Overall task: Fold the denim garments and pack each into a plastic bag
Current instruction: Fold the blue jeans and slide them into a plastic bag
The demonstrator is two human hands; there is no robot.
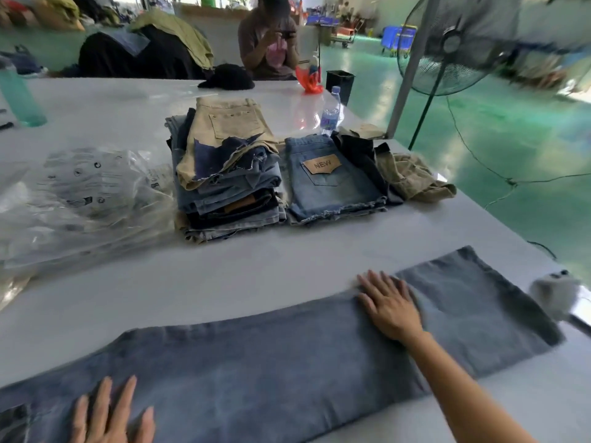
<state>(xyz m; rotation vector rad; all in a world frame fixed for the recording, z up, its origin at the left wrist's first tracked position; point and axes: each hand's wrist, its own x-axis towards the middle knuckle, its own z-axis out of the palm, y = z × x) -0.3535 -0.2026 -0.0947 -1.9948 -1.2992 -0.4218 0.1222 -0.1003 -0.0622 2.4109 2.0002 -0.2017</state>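
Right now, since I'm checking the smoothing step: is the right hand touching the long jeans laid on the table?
Touching. The head view shows the right hand lying flat, fingers spread, directly on the jeans with no gap beneath the palm.

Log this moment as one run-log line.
stage: flattening | jeans: laid flat, unfolded | left hand: pressing | right hand: pressing | plastic bags: untouched
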